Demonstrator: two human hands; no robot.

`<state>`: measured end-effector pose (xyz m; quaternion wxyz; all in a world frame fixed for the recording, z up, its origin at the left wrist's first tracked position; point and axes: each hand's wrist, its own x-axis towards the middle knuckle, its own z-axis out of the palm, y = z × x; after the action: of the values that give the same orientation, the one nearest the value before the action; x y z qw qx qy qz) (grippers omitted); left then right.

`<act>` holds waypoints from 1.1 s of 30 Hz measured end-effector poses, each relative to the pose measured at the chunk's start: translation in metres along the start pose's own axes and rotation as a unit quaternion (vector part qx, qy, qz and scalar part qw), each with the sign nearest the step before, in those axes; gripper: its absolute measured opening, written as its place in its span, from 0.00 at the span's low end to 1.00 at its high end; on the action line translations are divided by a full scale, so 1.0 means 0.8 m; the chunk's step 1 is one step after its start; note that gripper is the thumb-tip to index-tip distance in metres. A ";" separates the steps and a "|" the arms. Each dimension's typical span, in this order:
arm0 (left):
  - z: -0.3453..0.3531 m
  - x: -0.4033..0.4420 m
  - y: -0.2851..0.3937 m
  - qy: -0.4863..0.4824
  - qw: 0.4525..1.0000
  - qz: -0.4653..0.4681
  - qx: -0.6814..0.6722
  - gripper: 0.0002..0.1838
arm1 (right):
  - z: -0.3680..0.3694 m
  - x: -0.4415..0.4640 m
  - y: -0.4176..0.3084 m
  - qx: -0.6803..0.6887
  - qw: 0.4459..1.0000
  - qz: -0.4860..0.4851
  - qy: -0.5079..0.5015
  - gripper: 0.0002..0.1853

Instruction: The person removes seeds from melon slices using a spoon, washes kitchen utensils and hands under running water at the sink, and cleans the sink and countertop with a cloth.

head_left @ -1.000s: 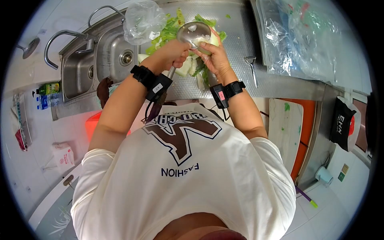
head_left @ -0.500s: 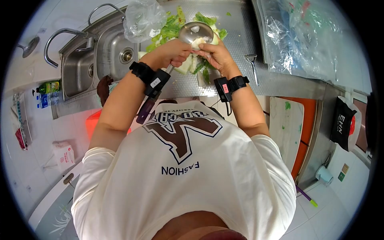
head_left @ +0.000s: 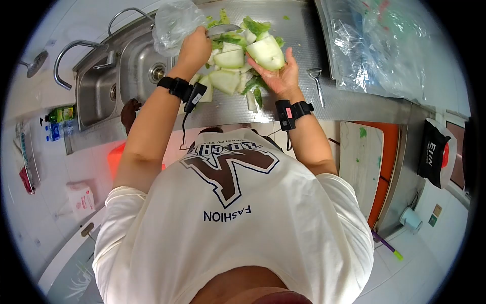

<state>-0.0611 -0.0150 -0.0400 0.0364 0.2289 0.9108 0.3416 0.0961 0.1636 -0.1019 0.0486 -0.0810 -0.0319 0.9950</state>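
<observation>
My left hand [head_left: 195,50] is closed around a large metal spoon [head_left: 225,29], whose bowl is seen nearly edge-on over the green scraps. The spoon's handle is hidden. In my right hand [head_left: 281,80], palm turned up and thumb apart, rests a thick, peeled, pale green gourd piece [head_left: 266,53]. Between and below the hands lie several more gourd chunks [head_left: 229,58] on the metal counter. Green peelings [head_left: 256,26] are scattered around them. A metal peeler [head_left: 317,86] lies to the right of my right hand.
A crumpled clear plastic bag [head_left: 177,25] sits just beyond my left hand, by the double sink [head_left: 136,66] and its tap [head_left: 76,45]. Clear plastic sheeting [head_left: 379,55] covers the right side. A cutting board [head_left: 360,167] stands below the counter.
My left hand has moved left and away from my right, carrying the spoon out of the gourd piece. My right hand has turned palm up and shifted slightly right with the piece.
</observation>
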 end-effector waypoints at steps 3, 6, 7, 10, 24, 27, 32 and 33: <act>-0.011 0.005 0.019 -0.013 0.999 -0.006 0.051 0.14 | -0.004 0.004 0.004 -0.030 0.999 -0.022 -0.001 0.36; -0.007 -0.012 0.033 -0.038 0.999 -0.016 -0.026 0.14 | 0.001 0.007 0.007 -0.046 0.998 -0.035 0.013 0.35; -0.002 -0.018 0.041 -0.066 0.995 -0.024 -0.068 0.14 | 0.001 0.009 0.008 -0.048 0.998 -0.034 0.019 0.34; 0.022 -0.035 0.044 -0.079 0.996 0.012 -0.048 0.12 | 0.007 0.010 0.013 -0.047 0.998 -0.035 0.029 0.32; 0.035 -0.059 0.053 -0.120 0.983 0.114 -0.074 0.10 | 0.017 0.009 0.010 -0.181 0.982 -0.033 -0.036 0.29; 0.034 -0.046 0.050 -0.123 0.978 0.005 -0.168 0.10 | 0.021 0.004 0.010 -0.203 0.976 -0.078 -0.017 0.25; 0.008 -0.043 0.068 -0.136 0.908 -0.178 -0.353 0.13 | 0.033 0.018 0.022 -0.004 0.992 -0.126 0.029 0.26; 0.008 -0.045 0.070 -0.170 0.906 -0.172 -0.347 0.17 | 0.033 0.024 0.028 -0.011 0.983 -0.176 0.051 0.25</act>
<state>-0.0053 0.0100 -0.0126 0.3258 0.0964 0.7402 0.5802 0.0712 0.1422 -0.0808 0.2233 -0.1248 -0.0539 0.9652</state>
